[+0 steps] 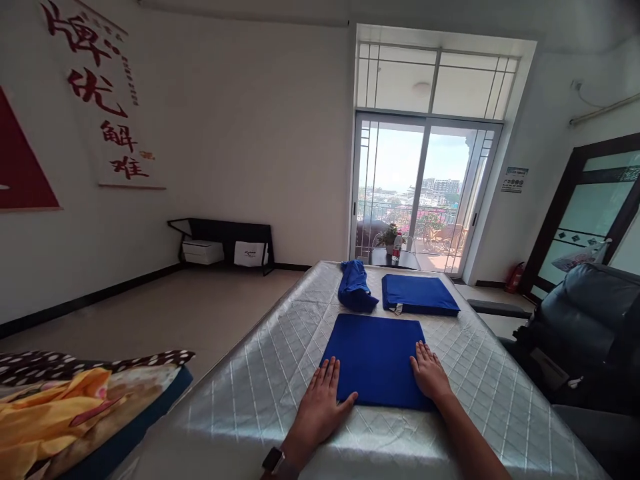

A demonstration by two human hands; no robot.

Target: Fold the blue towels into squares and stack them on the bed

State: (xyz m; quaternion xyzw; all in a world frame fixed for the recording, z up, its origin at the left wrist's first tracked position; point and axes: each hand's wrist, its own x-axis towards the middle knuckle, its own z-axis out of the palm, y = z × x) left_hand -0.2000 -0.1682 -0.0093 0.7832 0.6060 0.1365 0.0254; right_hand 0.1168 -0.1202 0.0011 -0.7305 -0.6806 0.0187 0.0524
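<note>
A flat blue rectangle [377, 357], which looks like a folded fabric piece, lies on the silver quilted table cover [260, 373] in front of me. My left hand [323, 400] rests flat at its near left corner, fingers stretched out along the left edge and thumb over the near edge. Against the right edge lies my right hand [430, 370], flat with its fingers extended forward. Just beyond, a stack of blue folded pieces [420, 293] with a small white tag sits to the right. Beside it is a crumpled blue cloth [356, 287].
A black armchair [585, 327] stands close on the right. Yellow cloth [55, 413] lies on a low surface at lower left. Past the table's far end are a small dark table with a bottle [397, 247] and a sliding glass door [425, 193]. A black bench [225, 233] stands by the wall.
</note>
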